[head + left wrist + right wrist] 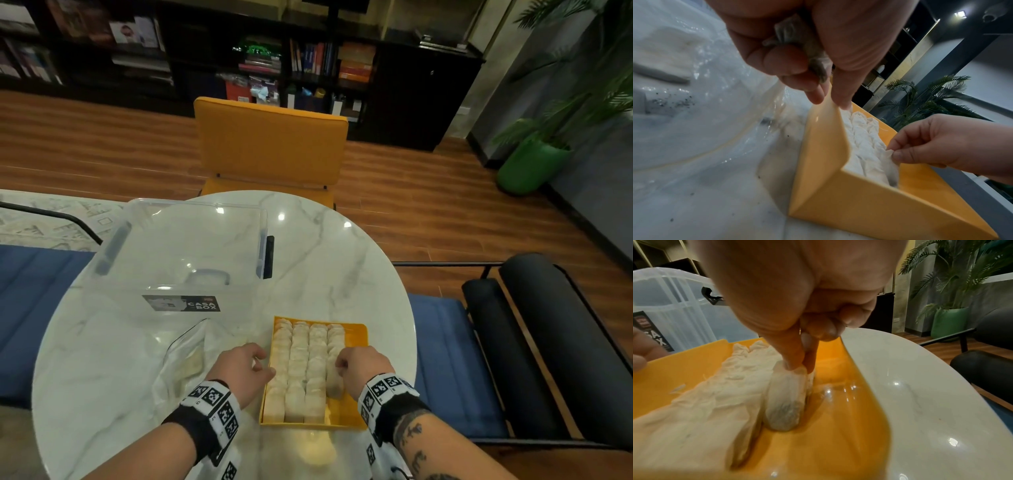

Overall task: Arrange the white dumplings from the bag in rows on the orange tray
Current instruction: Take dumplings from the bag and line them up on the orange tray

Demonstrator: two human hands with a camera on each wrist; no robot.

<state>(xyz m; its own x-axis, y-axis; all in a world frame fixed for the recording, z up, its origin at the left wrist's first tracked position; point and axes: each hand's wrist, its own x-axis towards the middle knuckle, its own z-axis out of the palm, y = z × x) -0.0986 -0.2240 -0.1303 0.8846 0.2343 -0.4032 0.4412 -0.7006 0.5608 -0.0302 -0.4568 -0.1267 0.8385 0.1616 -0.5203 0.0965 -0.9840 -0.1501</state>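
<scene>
Tray: the orange tray (354, 337) sits on the round white marble table (359, 267), near the front edge.
Dumplings: white dumplings (299, 363) fill the tray in rows. Three rows are long. The fourth row, on the right, stops short of the front wall.
Right hand: the right hand (363, 365) pinches one dumpling (786, 400) by its top fold with thumb and finger. That dumpling stands on the tray floor at the front end of the short row, just beside the third row.
Left hand: the left hand (245, 365) is at the tray's left wall. Its fingertips (842, 101) touch the rim. Its curled fingers hold a second dumpling (797, 42) in the palm.
Bag: the clear plastic bag (186, 356) lies on the table left of the tray.
Box: a clear storage box (191, 246) stands behind the bag.
</scene>
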